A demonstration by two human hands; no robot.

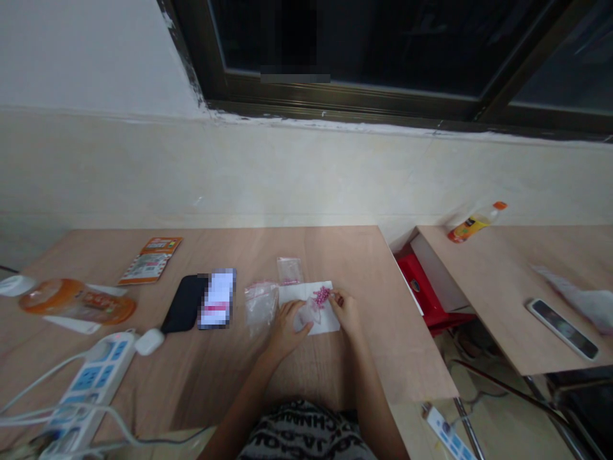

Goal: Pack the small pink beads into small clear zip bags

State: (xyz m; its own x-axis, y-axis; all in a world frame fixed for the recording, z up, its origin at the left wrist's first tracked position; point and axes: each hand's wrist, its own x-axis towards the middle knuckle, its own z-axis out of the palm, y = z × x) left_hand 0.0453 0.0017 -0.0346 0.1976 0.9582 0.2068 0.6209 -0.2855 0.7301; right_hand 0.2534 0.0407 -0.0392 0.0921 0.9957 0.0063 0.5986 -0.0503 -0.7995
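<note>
A sheet of white paper (328, 324) lies on the table with a cluster of small pink beads (322, 296) on it. My left hand (286, 329) rests at the paper's left side, its thumb and fingers around a small clear plastic bag (309, 312). At the right edge of the paper, my right hand (347, 313) is closed in a pinch beside the beads; what its fingertips hold is too small to make out. Left of the paper lies a larger clear zip bag (261, 305), and above it another small zip bag (290, 270).
Left on the table (397, 358) are a lit phone (217, 299), a black phone-like slab (182, 303), an orange packet (151, 260), an orange drink bottle (79, 301) and a power strip (93, 390) with cables. A second table with a bottle (474, 223) and phone (562, 328) stands right.
</note>
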